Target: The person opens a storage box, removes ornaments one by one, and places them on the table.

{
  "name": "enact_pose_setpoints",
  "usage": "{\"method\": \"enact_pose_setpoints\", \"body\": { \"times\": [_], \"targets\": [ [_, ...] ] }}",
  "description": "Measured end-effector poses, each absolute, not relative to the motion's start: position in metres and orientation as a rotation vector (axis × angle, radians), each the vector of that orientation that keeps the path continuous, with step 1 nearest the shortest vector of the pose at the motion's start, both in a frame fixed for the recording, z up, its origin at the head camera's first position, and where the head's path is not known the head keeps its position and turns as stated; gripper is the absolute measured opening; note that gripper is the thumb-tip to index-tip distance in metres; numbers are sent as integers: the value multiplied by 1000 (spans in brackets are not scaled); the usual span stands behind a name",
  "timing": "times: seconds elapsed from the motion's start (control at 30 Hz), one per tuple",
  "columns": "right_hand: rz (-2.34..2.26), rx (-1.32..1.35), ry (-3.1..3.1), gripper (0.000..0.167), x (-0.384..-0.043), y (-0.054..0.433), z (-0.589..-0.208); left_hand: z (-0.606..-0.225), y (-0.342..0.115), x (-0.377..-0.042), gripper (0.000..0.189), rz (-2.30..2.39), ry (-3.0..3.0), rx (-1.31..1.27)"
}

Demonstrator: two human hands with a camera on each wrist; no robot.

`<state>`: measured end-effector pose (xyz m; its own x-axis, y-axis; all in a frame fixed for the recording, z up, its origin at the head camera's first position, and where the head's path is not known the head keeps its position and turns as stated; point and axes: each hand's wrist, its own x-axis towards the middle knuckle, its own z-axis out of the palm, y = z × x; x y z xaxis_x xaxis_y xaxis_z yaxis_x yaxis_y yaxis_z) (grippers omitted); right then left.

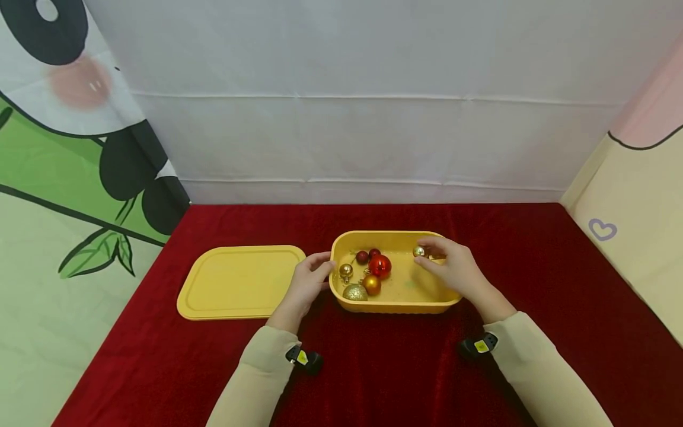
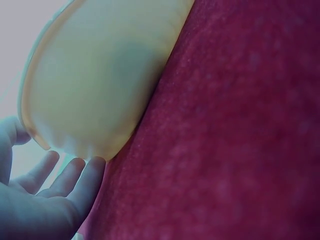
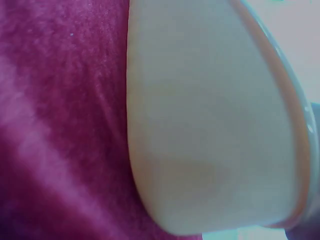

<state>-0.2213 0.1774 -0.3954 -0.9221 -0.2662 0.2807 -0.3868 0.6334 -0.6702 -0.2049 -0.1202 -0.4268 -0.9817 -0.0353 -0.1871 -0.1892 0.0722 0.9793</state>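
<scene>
A yellow plastic box (image 1: pixel 405 308) stands on the red cloth, its top uncovered. My left hand (image 1: pixel 306 283) holds its left end, with the thumb at the rim and the fingertips against the outer wall in the left wrist view. Over the box's right part, my right hand (image 1: pixel 453 267) pinches a small gold Christmas ball (image 1: pixel 419 251) between thumb and fingers. Inside, toward the left, lie a shiny red ball (image 1: pixel 380 266), an orange-gold ball (image 1: pixel 372 284), a glittery gold ball (image 1: pixel 355 292), a small gold ball (image 1: pixel 345 270) and two dark red balls (image 1: pixel 361 257). In the right wrist view, the box wall (image 3: pixel 210 125) hides most of the hand.
A flat yellow lid (image 1: pixel 240 281) lies on the red cloth (image 1: pixel 384 367) left of the box, beside my left hand. Behind the table hangs a pale curtain (image 1: pixel 373 142). Printed cloths rise along the left and right sides.
</scene>
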Motion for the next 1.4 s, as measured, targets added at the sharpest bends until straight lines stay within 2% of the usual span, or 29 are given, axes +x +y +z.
{"method": "enact_pose_setpoints", "body": {
  "times": [0.47,1.0,1.4],
  "targets": [
    [1243,404,-2485,32,-199,207,-397,-428,-120,-205,39,2043,2154,-257],
    [1388,142,-2309,33,-212,241,-402,-425,-121,-205,40,2021,2161,-273],
    [1373,-38,-2373,40,-216,257,-407,-429,-120,-206,40,2060,2155,-257]
  ]
}}
